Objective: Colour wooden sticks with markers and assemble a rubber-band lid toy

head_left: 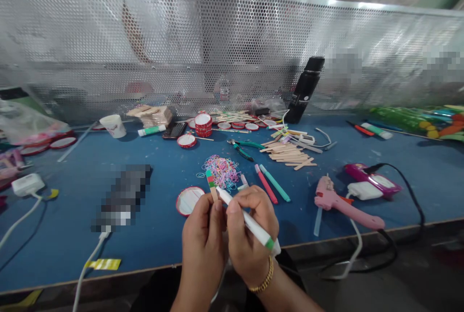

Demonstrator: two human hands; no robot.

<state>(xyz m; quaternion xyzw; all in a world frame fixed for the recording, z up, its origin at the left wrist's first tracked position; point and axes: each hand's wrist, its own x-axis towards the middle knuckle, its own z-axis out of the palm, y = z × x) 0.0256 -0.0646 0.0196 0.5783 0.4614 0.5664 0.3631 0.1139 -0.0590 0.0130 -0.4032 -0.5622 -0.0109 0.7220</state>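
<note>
My left hand (205, 242) pinches a small wooden stick (211, 182) upright; its upper part is coloured in green and red bands. In my right hand (252, 234) is a white marker (250, 222) with a green end, its tip pointing at the stick just below the coloured bands. The two hands are close together near the table's front edge. A pile of thin colourful bands (222, 171) lies just behind the stick. Left of it is a round red-rimmed disc (189, 201), partly behind my left hand.
Red and teal markers (266, 184), loose sticks (290, 153) and pliers (241, 150) lie beyond my hands. At the right rests a pink glue gun (348, 205) with cables. A phone (125, 196) is on the left. A black bottle (304, 90) leans against the perforated metal screen (224, 36).
</note>
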